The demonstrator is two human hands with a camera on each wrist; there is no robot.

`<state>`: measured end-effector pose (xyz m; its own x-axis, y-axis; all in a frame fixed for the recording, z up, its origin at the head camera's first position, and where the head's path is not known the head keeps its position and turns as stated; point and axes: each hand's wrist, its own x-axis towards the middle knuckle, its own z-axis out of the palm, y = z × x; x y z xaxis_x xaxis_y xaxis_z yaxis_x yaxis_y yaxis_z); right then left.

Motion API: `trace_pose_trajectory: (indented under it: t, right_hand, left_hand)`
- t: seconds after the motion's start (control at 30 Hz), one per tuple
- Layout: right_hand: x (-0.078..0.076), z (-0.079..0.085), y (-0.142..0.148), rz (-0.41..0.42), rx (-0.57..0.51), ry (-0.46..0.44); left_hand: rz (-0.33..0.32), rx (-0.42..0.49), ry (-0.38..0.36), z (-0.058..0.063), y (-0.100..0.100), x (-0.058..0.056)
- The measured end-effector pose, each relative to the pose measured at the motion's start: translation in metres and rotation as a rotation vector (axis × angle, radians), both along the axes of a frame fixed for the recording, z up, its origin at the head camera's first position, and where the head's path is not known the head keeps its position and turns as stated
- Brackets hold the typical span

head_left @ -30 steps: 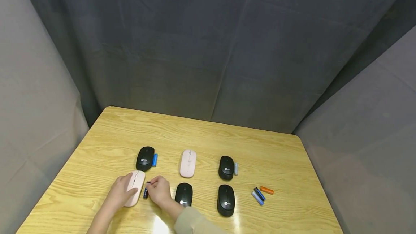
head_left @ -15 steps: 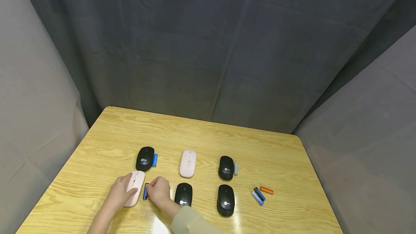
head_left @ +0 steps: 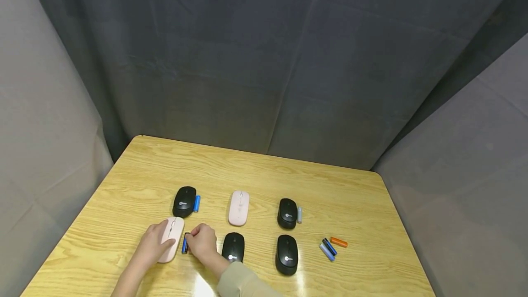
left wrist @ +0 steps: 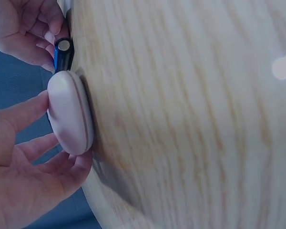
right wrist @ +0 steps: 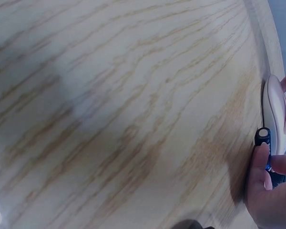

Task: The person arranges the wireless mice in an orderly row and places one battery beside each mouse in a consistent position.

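A pale pink computer mouse (head_left: pixel 172 237) lies on the table at the left, and my left hand (head_left: pixel 151 243) grips it with thumb and fingers on opposite sides. Just right of it my right hand (head_left: pixel 202 242) pinches a blue and black battery (head_left: pixel 184 244). In the left wrist view the battery (left wrist: pixel 63 55) shows its round metal end, close to the tip of the mouse (left wrist: pixel 69 112). The right wrist view has the thumb of the right hand (right wrist: pixel 274 191) on the battery (right wrist: pixel 263 136), which lies alongside the mouse (right wrist: pixel 276 107).
A black mouse (head_left: pixel 184 201) with a blue battery (head_left: pixel 196 203) stands behind the left hand. Farther right are a pink mouse (head_left: pixel 239 207), more black mice (head_left: pixel 286 254), a silver battery (head_left: pixel 299 215), and a loose cluster with an orange battery (head_left: pixel 338 242). Grey curtains surround the table (head_left: pixel 363 205).
The battery under the right hand has shifted slightly left and turned so more of its blue side shows. The left hand and the mouse it grips have stayed in place.
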<state>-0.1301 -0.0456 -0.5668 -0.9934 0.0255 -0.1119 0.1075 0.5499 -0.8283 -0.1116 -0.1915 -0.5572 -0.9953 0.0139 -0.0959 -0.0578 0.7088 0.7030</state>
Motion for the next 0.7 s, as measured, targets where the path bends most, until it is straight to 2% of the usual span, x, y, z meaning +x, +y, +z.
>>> trace_pose_trajectory:
  t: [0.2, 0.33, 0.43, 0.6, 0.7]
  right_hand:
    - [0.0, 0.002, 0.001, 0.014, -0.031, -0.007]
    - [-0.001, 0.006, 0.005, 0.058, 0.013, 0.013]
    - [-0.004, 0.013, 0.009, 0.119, 0.048, 0.024]
    - [-0.012, 0.028, 0.021, 0.265, -0.05, 0.025]
    - [-0.018, 0.037, 0.033, 0.347, -0.07, 0.108]
  left_hand:
    - [-0.003, 0.008, 0.008, 0.0, 0.0, 0.0]
    - [0.009, 0.006, 0.068, -0.006, -0.001, 0.001]
    - [0.018, 0.007, 0.087, -0.008, -0.001, 0.001]
    - [0.012, 0.021, 0.024, -0.001, 0.0, 0.001]
    - [0.014, 0.016, 0.0, 0.001, 0.001, 0.001]
